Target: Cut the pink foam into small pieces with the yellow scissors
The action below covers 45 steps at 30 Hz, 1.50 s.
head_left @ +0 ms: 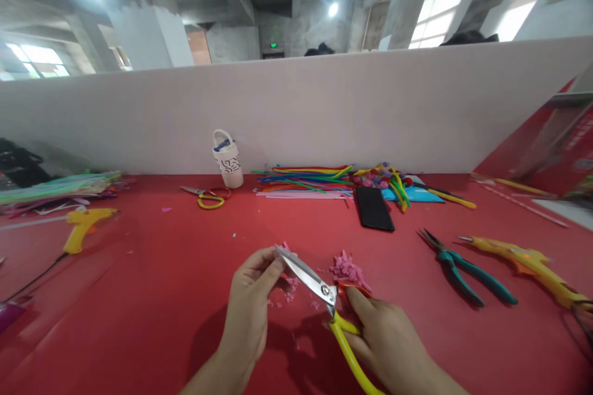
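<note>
Red table [139,296] against white partition [324,105]. Far left: yellow glue gun [83,226]. Left hand [252,296], fingers pinched on small pink scrap [283,248] above table centre. Right hand [384,339] gripping yellow-handled scissors [324,296], blades touching scrap. Pink clippings pile [348,270] just beside blades. Right: green pliers [463,271], second glue gun [528,265].

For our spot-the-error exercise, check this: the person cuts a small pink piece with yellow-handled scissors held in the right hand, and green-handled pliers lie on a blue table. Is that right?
Not quite. The head view shows the table covered in red, not blue. The rest holds: the right hand works the yellow-handled scissors on a small pink piece pinched in the left hand, and green-handled pliers lie to the right.
</note>
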Motion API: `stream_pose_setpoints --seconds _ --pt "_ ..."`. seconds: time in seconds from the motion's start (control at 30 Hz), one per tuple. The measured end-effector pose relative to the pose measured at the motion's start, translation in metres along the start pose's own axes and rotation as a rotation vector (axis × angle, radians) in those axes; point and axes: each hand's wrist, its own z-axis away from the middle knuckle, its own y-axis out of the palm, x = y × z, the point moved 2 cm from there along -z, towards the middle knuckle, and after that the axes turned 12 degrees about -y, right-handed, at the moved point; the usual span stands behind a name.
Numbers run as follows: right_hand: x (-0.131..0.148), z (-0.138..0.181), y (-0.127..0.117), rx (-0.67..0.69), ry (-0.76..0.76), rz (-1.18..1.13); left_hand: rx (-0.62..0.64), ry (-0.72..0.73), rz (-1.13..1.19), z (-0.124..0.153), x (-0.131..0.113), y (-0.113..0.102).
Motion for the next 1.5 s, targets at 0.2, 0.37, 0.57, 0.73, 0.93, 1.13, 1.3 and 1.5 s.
stream_pose_setpoints --seconds 0.2,0.37,0.57,0.73,0.93,1.13,1.3,1.5 --pt "-0.003 -0.003 -0.002 -0.014 0.092 -0.204 0.018 -0.046 -0.036 0.0 -0.001 0.002" --pt "0.0 -0.008 -0.005 -0.11 0.279 -0.779 0.204 -0.235 -0.019 0.002 0.014 0.01" --pt "0.002 -0.005 0.001 -0.093 0.465 -1.197 0.426 -0.462 -0.145 0.012 0.034 0.019" --pt "0.003 -0.006 0.005 -0.088 0.468 -1.28 0.477 -0.517 -0.239 0.015 0.032 0.021" --pt "0.003 -0.007 0.005 -0.064 0.411 -1.312 0.508 -0.569 -0.233 0.014 0.037 0.019" --pt "0.002 -0.007 0.004 -0.049 0.462 -1.268 0.473 -0.519 -0.294 0.011 0.037 0.019" --pt "0.005 -0.009 0.001 -0.041 0.476 -1.202 0.378 -0.387 -0.431 0.009 0.037 0.022" --pt "0.004 -0.009 -0.005 -0.039 0.408 -1.049 0.341 -0.372 -0.427 0.007 0.04 0.021"
